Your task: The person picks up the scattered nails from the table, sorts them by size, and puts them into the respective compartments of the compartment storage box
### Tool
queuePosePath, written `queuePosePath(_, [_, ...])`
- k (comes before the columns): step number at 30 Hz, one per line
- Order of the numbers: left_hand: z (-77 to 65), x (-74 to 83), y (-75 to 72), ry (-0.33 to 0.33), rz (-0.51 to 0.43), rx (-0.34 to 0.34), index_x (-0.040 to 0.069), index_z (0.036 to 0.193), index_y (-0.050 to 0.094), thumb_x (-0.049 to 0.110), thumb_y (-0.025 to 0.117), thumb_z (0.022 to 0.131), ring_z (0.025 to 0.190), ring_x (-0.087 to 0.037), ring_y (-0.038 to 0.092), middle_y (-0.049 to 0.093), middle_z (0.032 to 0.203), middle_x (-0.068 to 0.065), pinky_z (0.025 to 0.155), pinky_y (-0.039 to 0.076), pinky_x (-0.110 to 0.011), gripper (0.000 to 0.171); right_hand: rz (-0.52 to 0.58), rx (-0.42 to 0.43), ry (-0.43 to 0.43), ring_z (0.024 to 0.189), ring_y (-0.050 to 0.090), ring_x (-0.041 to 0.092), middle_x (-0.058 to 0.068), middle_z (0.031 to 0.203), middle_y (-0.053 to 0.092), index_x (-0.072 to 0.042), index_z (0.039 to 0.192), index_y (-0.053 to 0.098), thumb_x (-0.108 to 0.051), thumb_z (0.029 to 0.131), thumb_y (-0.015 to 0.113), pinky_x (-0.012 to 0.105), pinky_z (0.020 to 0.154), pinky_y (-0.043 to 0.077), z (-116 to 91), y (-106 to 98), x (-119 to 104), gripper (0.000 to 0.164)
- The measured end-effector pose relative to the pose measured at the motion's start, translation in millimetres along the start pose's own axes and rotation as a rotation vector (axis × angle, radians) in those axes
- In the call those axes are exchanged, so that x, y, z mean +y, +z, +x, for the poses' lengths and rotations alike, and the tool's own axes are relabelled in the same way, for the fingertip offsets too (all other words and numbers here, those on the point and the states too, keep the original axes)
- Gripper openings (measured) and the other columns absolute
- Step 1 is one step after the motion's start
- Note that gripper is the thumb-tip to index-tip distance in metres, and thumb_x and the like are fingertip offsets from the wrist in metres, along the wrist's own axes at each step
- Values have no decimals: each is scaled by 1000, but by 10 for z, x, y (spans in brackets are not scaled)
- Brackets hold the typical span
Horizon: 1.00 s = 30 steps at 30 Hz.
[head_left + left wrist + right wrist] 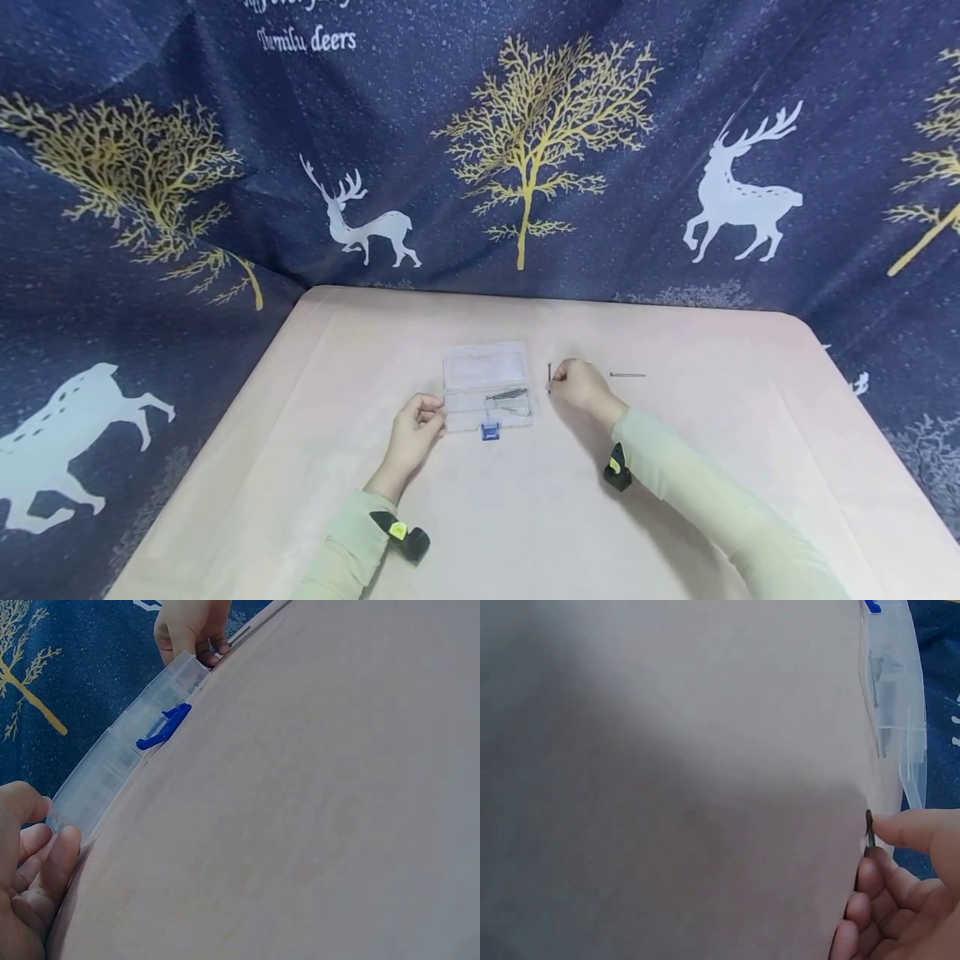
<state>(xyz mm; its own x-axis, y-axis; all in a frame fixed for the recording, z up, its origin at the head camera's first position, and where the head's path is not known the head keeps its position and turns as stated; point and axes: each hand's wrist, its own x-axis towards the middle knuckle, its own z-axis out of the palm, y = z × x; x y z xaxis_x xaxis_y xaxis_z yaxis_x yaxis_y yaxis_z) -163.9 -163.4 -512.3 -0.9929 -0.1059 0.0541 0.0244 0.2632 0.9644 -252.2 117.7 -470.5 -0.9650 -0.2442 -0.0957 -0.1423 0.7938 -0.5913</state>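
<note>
A clear plastic box (467, 421) with a blue latch (490, 431) lies on the table, its lid (484, 367) folded back to the far side. My left hand (411, 432) grips the box's left end between thumb and fingers. Several thin metal pieces (507, 394) lie in its right compartments. Just right of the box, my right hand (576, 385) pinches a thin dark nail (870, 828) between thumb and forefinger. Part of that nail is hidden by the fingers. A second nail (628, 375) lies sideways on the table, to the right of this hand.
A pale pink cloth covers the table (480, 525). Behind it hangs a dark blue curtain (615, 208) printed with deer and trees. Each wrist wears a black strapped device, one on the left sleeve (345, 533) and one on the right sleeve (697, 492).
</note>
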Motion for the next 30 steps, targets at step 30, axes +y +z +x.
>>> queuePosePath(30, [-137, 354, -20, 15, 59, 2, -9, 102, 56, -4, 55, 88, 69, -7, 58, 62, 90, -17, 64, 60, -21, 15, -242, -45, -68, 74, 60, 23, 11, 84, 68, -1, 87, 68, -15, 81, 64, 38, 69, 56, 24, 51, -58, 16])
